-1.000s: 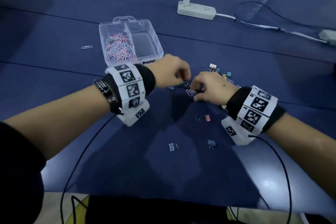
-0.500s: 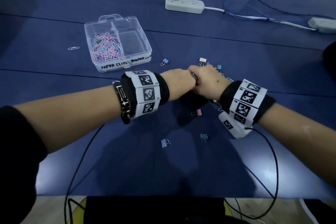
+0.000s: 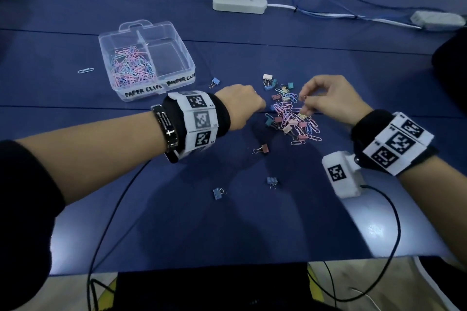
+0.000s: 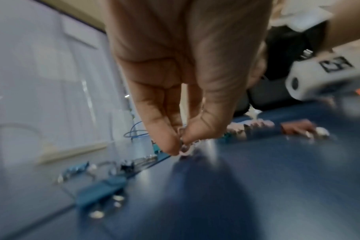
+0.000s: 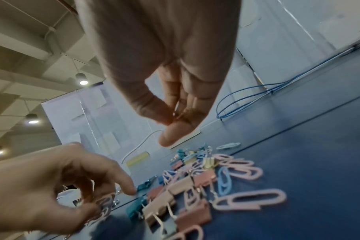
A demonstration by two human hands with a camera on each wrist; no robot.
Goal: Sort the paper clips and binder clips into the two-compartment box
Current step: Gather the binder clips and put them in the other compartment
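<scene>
A clear two-compartment box [image 3: 185, 53] stands at the back left. Its left half, marked PAPER CLIPS, holds many pastel paper clips [image 3: 131, 68]; its right half is bare. A mixed pile of paper clips and binder clips [image 3: 290, 121] lies in the middle. My left hand [image 3: 262, 106] hovers at the pile's left edge, and in the left wrist view it [image 4: 180, 146] pinches pink paper clips [image 5: 103, 206] between thumb and fingers. My right hand [image 3: 304, 106] is over the pile's right side, pinching one small clip [image 5: 177, 112] whose kind I cannot tell.
A lone paper clip [image 3: 86, 70] lies left of the box. Stray binder clips lie nearby: blue [image 3: 214, 82], pink [image 3: 262, 149], two blue [image 3: 272, 181] [image 3: 218, 193]. A power strip [image 3: 238, 2] and cables cross the back. The table's front edge [image 3: 227, 267] is close.
The hands, pressed together over the pile half a second ago, have drawn apart and uncovered it. The right hand has risen slightly, pinching a clip.
</scene>
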